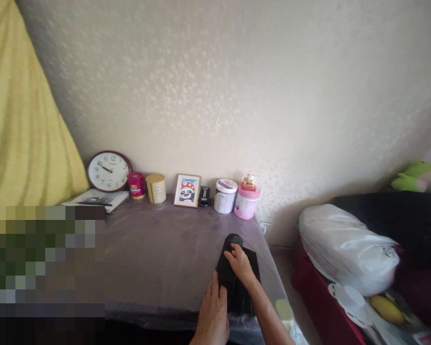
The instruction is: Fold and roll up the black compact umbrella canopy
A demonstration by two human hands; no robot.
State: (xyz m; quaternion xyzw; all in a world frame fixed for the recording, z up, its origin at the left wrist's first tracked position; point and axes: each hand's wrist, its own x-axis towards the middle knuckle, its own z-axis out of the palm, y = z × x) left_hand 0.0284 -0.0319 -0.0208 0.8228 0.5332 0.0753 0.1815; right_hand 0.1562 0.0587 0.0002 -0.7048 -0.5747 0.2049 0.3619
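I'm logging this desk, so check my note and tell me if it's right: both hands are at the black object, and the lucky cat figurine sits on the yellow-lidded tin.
The figurine's perch is wrong: the head view shows the lucky cat figurine on the pink-lidded canister. The left hand and right hand are at the black object.

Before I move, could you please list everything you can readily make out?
curtain: 1, yellow, left
clock: 1, white-faced, rear
paper stack: 1, white, rear
tin: 1, magenta, rear
canister: 1, yellowish, rear
panda picture: 1, multicoloured, rear
small item: 1, black, rear
tubs: 2, white/pink, rear
figurine: 1, white/gold, atop tub
table: 1, grey, centre
bag: 1, white, right
plush: 1, green/pink, right
oval item: 1, yellow, right
handled item: apparently 1, black, front
left hand: 1, bare, front
right hand: 1, bare, front
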